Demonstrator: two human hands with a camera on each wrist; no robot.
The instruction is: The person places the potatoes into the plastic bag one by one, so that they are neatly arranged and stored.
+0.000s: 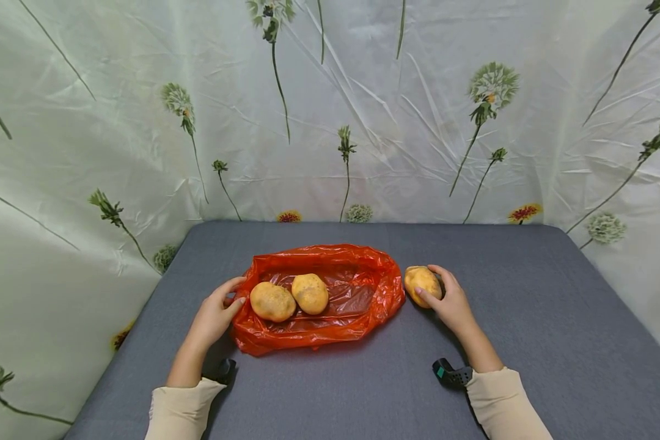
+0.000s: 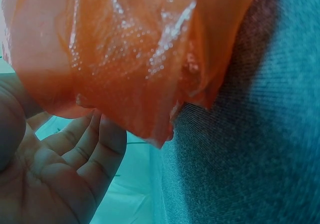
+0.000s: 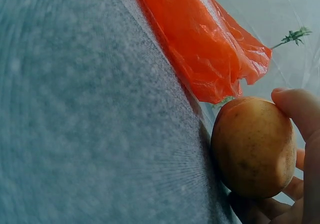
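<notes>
A red plastic bag [image 1: 330, 335] lies on the table with its mouth spread wide, its rim forming a long oval. Inside its left half are two potatoes, one at the left [image 1: 272, 302] and one beside it [image 1: 310, 294]. My left hand [image 1: 216, 315] holds the bag's left edge between thumb and fingers; in the left wrist view the fingertips go behind the red plastic [image 2: 135, 59]. Just right of the bag, my right hand [image 1: 452, 304] grips a third potato [image 1: 421, 285], thumb on the near side. In the right wrist view this potato [image 3: 253, 146] is close to the tabletop.
The grey cloth-covered table [image 1: 374, 391] extends around the bag on all sides. Behind it and at the sides hangs a pale curtain [image 1: 319, 110] printed with dandelions. Dark bands are worn on both wrists, the right one [image 1: 452, 374] with a green patch.
</notes>
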